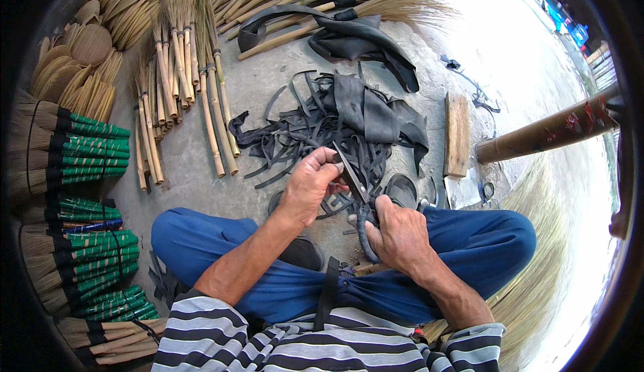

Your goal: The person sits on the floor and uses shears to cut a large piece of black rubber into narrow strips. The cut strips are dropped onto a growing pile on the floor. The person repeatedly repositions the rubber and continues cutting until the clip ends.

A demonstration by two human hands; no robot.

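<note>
My right hand [401, 234] grips a pair of scissors [354, 179] by its dark, wrapped-looking handles, above my lap. The blades point up and away, toward my left hand [312, 183]. That hand is closed in a pinch close beside the blades, thumb against fingers; what it pinches, if anything, is hidden. Just beyond both hands lies a tangled heap of black rubber strips [285, 130]. A wider folded black rubber sheet [365, 109] rests on top of the heap.
Green-handled brooms [97, 147] are stacked in bundles at the left. Bamboo-handled brooms [178, 70] lie beyond them, near round woven pieces [90, 44]. A wooden block [457, 134] and a brown post [543, 134] stand to the right, with loose broom straw [550, 251] below.
</note>
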